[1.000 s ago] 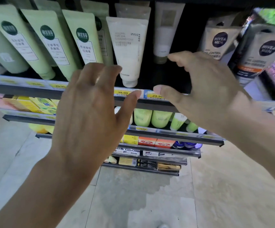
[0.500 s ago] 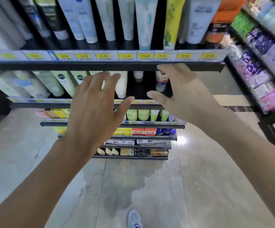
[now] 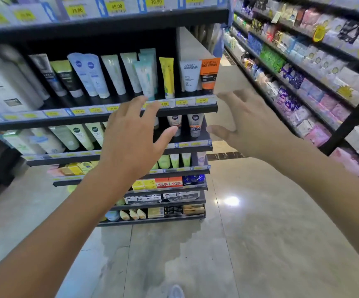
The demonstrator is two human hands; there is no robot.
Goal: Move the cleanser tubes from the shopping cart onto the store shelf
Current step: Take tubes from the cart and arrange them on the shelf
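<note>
Head view, the only view. Both arms reach forward, palms turned away from the camera. Left hand [image 3: 131, 138]: fingers spread and nearly straight, thumb out to the side, nothing in it. Right hand [image 3: 245, 127]: fingers loosely bent and apart, thumb pointing toward the left hand, nothing in it. The two hands are level with each other, a clear gap between the thumbs; neither touches the store shelf [image 3: 101, 117].

Beyond the left hand's fingertips runs the shelf edge with yellow price tags [image 3: 182, 102]. Above and beyond that edge stand the cleanser tubes [image 3: 114, 74], caps down, leaning back in a row: two light blue tubes [image 3: 90, 76] up and left of the left hand, a yellow tube [image 3: 167, 76] just above the gap between the hands, then a white tube [image 3: 190, 76] and an orange tube [image 3: 209, 74] at the row's end, up and left of the right hand. Seen through the gap between the thumbs, on the tier below, stand two grey-white tubes [image 3: 195, 124]. Pale green tubes [image 3: 82, 136] stand left of the left hand on that same tier.

Beyond and right of the right hand runs a second shelving run with packets [image 3: 292, 78]. Below the forearms lies the polished floor [image 3: 249, 233]; a shoe tip [image 3: 175, 292] shows at the frame's bottom edge. No shopping cart falls inside the frame.
</note>
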